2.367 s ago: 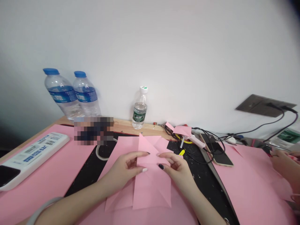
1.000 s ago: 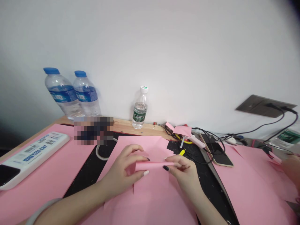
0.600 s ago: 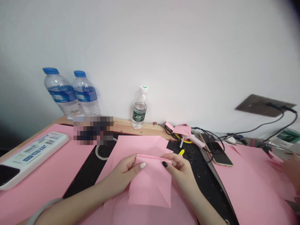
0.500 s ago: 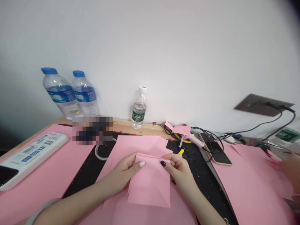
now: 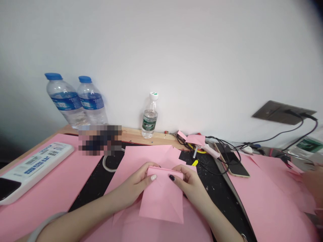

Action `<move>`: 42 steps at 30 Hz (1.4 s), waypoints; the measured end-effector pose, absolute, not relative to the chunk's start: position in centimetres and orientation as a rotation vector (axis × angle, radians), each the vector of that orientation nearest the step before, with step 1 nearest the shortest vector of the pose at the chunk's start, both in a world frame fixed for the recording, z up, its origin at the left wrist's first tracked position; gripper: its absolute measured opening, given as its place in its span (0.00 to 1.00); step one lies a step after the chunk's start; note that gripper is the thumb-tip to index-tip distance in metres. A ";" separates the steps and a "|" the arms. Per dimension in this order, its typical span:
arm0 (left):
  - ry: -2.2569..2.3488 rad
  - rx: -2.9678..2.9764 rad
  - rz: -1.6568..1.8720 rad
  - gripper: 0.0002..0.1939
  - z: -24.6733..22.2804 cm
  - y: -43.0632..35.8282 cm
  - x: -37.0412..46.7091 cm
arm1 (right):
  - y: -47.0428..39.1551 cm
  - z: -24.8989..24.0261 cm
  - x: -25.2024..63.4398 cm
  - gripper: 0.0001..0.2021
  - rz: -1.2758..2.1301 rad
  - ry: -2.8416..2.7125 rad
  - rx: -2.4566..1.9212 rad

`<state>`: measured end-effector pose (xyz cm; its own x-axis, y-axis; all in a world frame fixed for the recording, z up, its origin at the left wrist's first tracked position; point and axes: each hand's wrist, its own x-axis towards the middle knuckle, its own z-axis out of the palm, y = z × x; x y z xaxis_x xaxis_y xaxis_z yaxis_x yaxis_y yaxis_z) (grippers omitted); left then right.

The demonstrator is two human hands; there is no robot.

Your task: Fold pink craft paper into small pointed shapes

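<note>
A folded piece of pink paper (image 5: pixel 163 201) hangs between my two hands, its folded top edge level and its lower part creased diagonally. My left hand (image 5: pixel 141 183) pinches the upper left corner, thumb in front and fingers behind. At the upper right, my right hand (image 5: pixel 188 179) grips the same edge, its dark-nailed thumb pressed on the front. Behind and below lie larger pink sheets (image 5: pixel 138 154) on a black mat (image 5: pixel 214 191). The fingers behind the paper are mostly hidden.
Two large water bottles (image 5: pixel 92 104) and a small bottle (image 5: pixel 149 122) stand by the wall. On the left is a white box-like object (image 5: pixel 42 164). Rightward lie a glue gun (image 5: pixel 210 150), black cables (image 5: pixel 214 171), a phone (image 5: pixel 233 161) and another person's hand (image 5: pixel 311 181).
My right thumb has slid slightly left along the paper's top edge. The folded strip at the top now looks straighter and more level. Surrounding objects stay put.
</note>
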<state>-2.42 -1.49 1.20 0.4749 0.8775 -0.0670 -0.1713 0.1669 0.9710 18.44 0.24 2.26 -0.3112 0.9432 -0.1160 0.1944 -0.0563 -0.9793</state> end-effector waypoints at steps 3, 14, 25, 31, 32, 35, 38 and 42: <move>0.739 1.160 0.860 0.13 1.2 -1.6 -2.4 | 0.2 2.1 18.5 0.11 1.369 -1.592 -1.263; 1.024 1.356 0.927 0.11 1.5 -1.4 -2.5 | 0.1 2.4 18.3 0.12 1.319 -1.687 -1.292; 0.957 1.093 0.920 0.11 0.8 -1.2 -2.5 | -0.1 2.7 18.4 0.23 1.618 -1.506 -1.273; 0.891 1.054 0.921 0.11 0.7 -1.1 -2.4 | -0.1 2.3 18.6 0.22 1.405 -1.678 -1.318; 0.887 1.062 0.923 0.11 0.8 -1.1 -2.4 | -0.1 2.3 18.6 0.22 1.373 -1.697 -1.324; 0.889 1.106 0.923 0.11 0.9 -1.0 -2.5 | -0.3 2.4 18.4 0.22 1.293 -1.783 -1.327; 0.928 1.155 0.904 0.11 1.0 -1.0 -2.6 | -0.5 2.7 18.2 0.21 1.240 -1.884 -1.314; 0.967 1.241 0.866 0.11 1.1 -0.9 -2.8 | -0.5 2.9 18.2 0.17 1.205 -1.946 -1.310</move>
